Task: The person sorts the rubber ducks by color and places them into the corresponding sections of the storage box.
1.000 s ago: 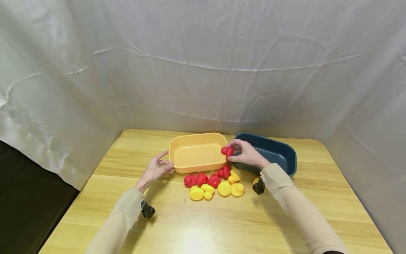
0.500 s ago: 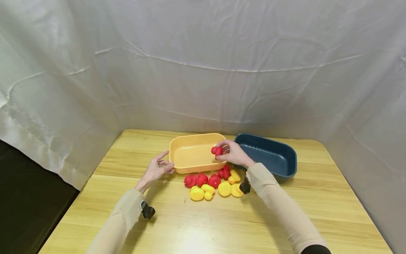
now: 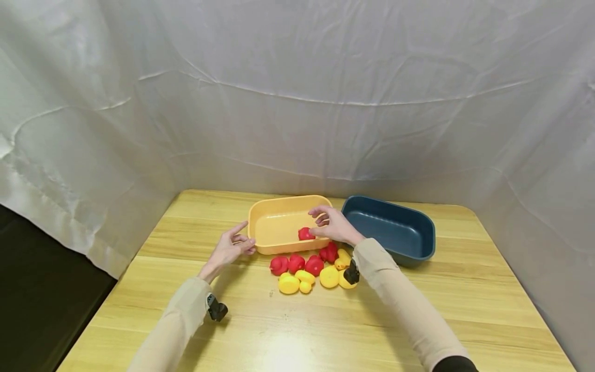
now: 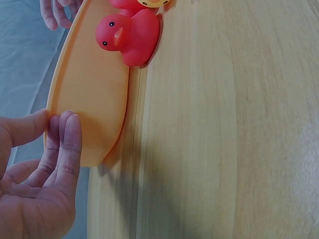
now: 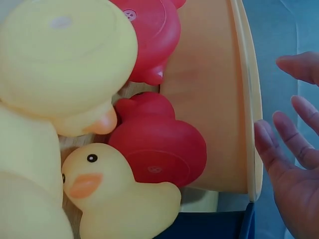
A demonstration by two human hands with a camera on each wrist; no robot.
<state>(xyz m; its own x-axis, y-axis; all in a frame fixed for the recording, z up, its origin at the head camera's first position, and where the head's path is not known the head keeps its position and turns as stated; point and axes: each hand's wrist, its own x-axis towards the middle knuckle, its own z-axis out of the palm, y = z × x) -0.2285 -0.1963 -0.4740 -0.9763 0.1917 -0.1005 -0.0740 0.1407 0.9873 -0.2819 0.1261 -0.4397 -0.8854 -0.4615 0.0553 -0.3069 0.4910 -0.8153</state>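
In the head view a red rubber duck (image 3: 306,234) lies inside the yellow bin (image 3: 267,248), near its front wall. My right hand (image 3: 335,226) is over the bin's right end, its thumb tip beside that duck. In the right wrist view the fingers (image 5: 294,144) are spread apart with nothing seen between them; the bin wall hides the duck there. At the bin's left end, my left hand (image 3: 229,249) holds the rim, thumb and fingertips against it in the left wrist view. Red ducks (image 3: 279,265) and yellow ducks (image 3: 288,283) sit on the table before the bin.
A dark blue bin (image 3: 390,227) stands right of the yellow one, close to it. Both are near the back edge of the wooden table (image 3: 232,330). Grey cloth (image 3: 297,103) hangs behind and at the sides.
My right hand has moved left from the blue bin's edge over the yellow bin, lowered the red duck into it and let go. The left hand has stayed put.
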